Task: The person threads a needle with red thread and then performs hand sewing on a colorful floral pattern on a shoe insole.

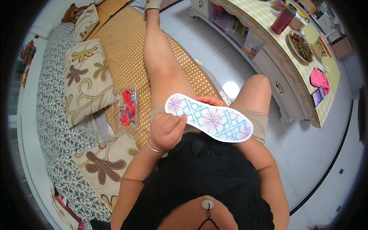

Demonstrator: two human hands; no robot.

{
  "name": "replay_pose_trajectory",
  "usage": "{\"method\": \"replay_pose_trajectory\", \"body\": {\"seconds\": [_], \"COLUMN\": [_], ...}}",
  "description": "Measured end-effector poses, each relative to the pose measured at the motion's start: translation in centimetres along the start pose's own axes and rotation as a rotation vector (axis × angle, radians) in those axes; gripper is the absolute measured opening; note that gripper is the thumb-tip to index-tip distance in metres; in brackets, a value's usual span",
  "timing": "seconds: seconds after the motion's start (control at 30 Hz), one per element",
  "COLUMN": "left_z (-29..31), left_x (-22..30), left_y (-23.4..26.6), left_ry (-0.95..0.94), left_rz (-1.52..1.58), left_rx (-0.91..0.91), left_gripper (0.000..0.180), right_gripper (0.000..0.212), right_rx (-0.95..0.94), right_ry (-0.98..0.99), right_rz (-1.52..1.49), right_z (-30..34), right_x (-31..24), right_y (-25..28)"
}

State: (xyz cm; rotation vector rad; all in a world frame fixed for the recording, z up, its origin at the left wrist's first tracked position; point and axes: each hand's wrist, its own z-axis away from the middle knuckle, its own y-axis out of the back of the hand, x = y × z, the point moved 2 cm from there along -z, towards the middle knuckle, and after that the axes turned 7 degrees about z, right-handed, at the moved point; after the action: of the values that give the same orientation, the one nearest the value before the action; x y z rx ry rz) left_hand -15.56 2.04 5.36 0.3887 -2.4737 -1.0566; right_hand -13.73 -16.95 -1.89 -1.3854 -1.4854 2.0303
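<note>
While the left hand [166,131] is curled with its thumb and forefinger drawn together at the near edge of the toe or heel end on the left, a flat white insole-shaped piece with blue latticework and pink starry flowers [214,120] is held at a slant above the lap, its patterned face toward the camera. Whether those fingertips pinch only its edge or also something fine, I cannot tell. The right hand [211,101] is clasped on the piece from behind, its reddish fingers showing past the far edge and the rest hidden. A slim silver-coloured bangle [155,148] circles the left wrist. Well to the left of the hands, a clear plastic box [134,91] with a bright red bundle of thread [128,102] and some blue strands lies on a tan woven mat [122,42], near a cream cushion with brown and olive flowers [89,78]. The person's bare left leg [165,63] stretches forward along the mat. Farther off to the right stands a pale table under a yellow-and-white checked cloth [303,73], bearing a dark red flask [284,19], an oval plate of dark food [306,60], a crumpled pink cloth [319,79] and, just beside that, a phone-like device with a lit screen [317,96]
</note>
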Motion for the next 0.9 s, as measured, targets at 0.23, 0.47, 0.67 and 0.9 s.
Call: {"method": "replay_pose_trajectory", "body": {"seconds": [0.23, 0.47, 0.67, 0.9], "left_z": [0.2, -0.2, 2.0, 1.2], "left_x": [1.2, 1.5, -0.1, 0.1], "left_y": [0.3, 0.2, -1.4, -2.5], "left_ry": [-0.068, 0.07, 1.025, 1.267], "left_rz": [-0.09, -0.028, 0.853, 1.538], "left_rx": [0.0, 0.038, 0.292, 0.345], "left_gripper": [0.027, 0.021, 0.007, 0.033], "right_gripper": [0.039, 0.036, 0.015, 0.008], "right_rx": [-0.014, 0.095, 0.41, 0.488], "right_ry": [0.089, 0.046, 0.031, 0.012], "right_rz": [0.039, 0.06, 0.445, 0.432], "right_z": [0.0, 0.7, 0.7, 1.0], "right_x": [0.6, -0.3, 0.1, -0.1], "right_y": [-0.3, -1.2, -1.8, -3.1]}}
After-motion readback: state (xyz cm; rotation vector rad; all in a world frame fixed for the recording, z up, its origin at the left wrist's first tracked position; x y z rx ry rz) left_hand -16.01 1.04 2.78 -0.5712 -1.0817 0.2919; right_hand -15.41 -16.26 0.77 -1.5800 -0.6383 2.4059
